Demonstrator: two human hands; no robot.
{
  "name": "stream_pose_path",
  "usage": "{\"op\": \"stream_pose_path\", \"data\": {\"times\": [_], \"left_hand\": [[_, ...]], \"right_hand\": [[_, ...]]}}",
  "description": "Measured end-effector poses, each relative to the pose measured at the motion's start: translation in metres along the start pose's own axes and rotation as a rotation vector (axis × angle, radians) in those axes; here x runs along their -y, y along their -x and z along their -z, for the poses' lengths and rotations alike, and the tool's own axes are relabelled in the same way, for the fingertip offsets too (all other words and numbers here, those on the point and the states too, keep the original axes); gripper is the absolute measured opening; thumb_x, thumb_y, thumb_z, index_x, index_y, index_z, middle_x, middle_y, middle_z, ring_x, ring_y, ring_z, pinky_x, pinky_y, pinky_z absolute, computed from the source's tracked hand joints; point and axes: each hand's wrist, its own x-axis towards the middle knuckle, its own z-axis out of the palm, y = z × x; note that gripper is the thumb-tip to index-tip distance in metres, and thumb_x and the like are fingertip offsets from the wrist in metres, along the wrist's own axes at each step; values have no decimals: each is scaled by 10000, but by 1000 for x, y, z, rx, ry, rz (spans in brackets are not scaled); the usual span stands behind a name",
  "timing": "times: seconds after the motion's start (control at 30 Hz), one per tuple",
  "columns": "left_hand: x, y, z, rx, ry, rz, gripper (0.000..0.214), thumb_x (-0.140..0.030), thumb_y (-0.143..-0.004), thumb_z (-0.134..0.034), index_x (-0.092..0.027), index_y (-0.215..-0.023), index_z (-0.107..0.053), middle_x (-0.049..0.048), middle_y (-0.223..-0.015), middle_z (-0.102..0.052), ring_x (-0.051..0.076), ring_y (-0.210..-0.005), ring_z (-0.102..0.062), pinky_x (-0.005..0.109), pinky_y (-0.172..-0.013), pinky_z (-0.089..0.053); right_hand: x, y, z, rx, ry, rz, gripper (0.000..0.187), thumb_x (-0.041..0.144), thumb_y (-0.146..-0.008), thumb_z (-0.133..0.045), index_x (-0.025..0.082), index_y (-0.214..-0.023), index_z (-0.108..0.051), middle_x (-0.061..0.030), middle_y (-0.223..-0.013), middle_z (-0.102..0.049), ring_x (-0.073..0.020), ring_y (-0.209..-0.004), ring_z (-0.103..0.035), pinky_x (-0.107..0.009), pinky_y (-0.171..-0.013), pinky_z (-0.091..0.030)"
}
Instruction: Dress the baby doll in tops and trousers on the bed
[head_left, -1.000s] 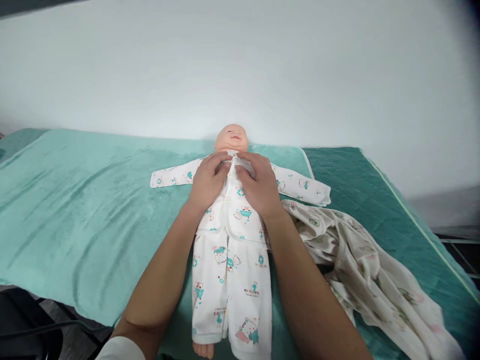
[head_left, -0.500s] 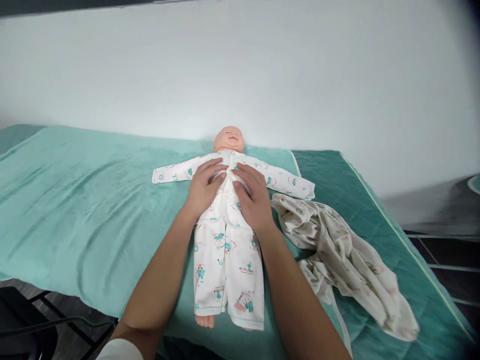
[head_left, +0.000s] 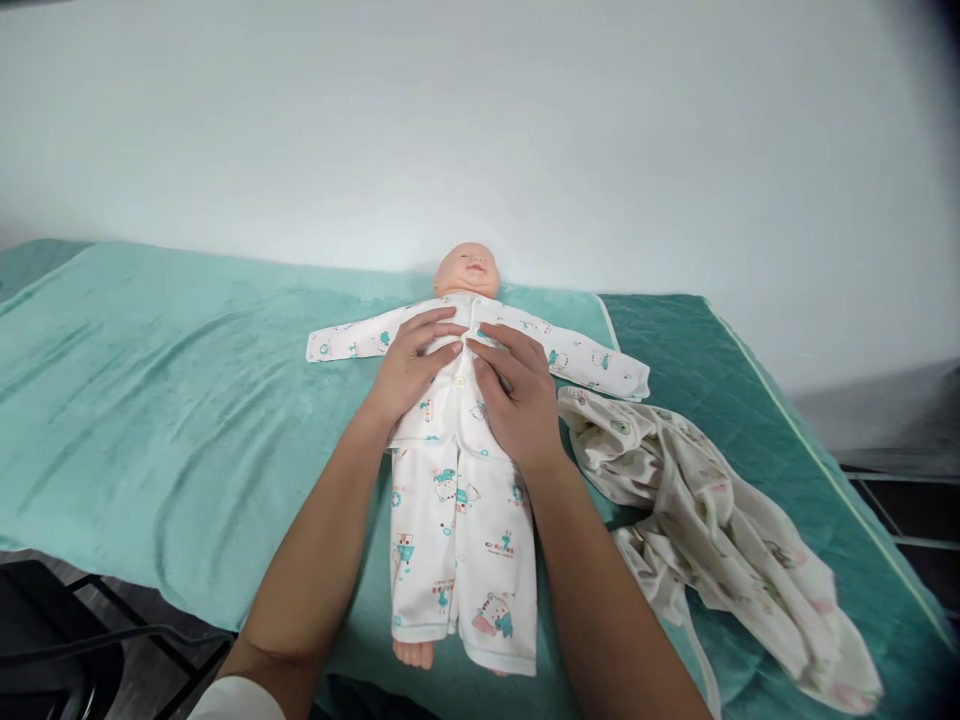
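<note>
A baby doll (head_left: 467, 270) lies on its back, dressed in a white long-sleeved shirt (head_left: 352, 343) and white trousers (head_left: 495, 560) with small teal and pink animal prints. My left hand (head_left: 420, 360) rests on the chest, thumb and fingertips closed at the edge of the shirt's front opening. Opposite it, my right hand (head_left: 517, 385) has its thumb and forefinger at the same front edge. The tips of both hands almost meet there, partly hiding the cloth between them. Just below shows a button (head_left: 460, 382). Both sleeves spread outward, and toes stick out of a trouser leg.
A crumpled cream printed baby garment (head_left: 720, 520) lies right of the doll. Under everything is a light green blanket (head_left: 150, 400), with a darker green quilted cover (head_left: 667, 340) to the right. A white wall (head_left: 480, 130) rises behind. A black chair (head_left: 52, 640) stands at lower left.
The view has shifted slightly. My right hand's fingers have drawn closer together and nearer to the left fingertips at the shirt front. The doll lies as before.
</note>
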Motion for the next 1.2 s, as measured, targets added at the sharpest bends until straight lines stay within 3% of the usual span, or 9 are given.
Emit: {"op": "stream_pose_path", "data": {"times": [0.33,0.67,0.83,0.93,1.2], "left_hand": [[-2,-6,0,8,47,38,81,-255,-915,-669,-249,-931,-748,22,-1435,-638,224,-1395,-530,448,-1222,-381],[-13,-15,-3,32,-22,62,50,-189,-847,-656,-221,-844,-695,25,-1410,-632,240,-1361,-535,426,-1161,-405],[-9,-15,1,91,70,51,62,-219,-860,-653,-234,-864,-712,14,-1440,-605,252,-1412,-494,469,-1234,-318],[-2,-16,3,116,170,64,116,-276,-906,-630,-258,-886,-742,5,-1458,-592,251,-1407,-504,467,-1229,-338],[6,-18,5,165,234,31,160,-379,-920,-671,-293,-960,-799,18,-1468,-585,259,-1412,-508,427,-1191,-401]], "right_hand": [[-1,0,-1,-7,-100,-100,254,283,-985,-541,302,-1127,-751,-34,-1335,-673,-243,-1308,-558,-537,-1165,-435],[-3,3,-5,-124,-80,-56,218,247,-970,-571,263,-1036,-779,-61,-1241,-715,-237,-1198,-642,-495,-1064,-531],[-5,4,-6,-131,-62,-10,231,232,-978,-564,272,-1063,-775,-60,-1249,-711,-237,-1198,-643,-496,-1050,-544],[-6,4,-7,-142,-31,32,239,224,-984,-556,277,-1084,-767,-59,-1247,-708,-235,-1186,-646,-494,-1041,-551],[-3,2,-4,-53,39,85,288,207,-999,-506,270,-1157,-739,-76,-1303,-676,-266,-1246,-591,-526,-1083,-507]]}}
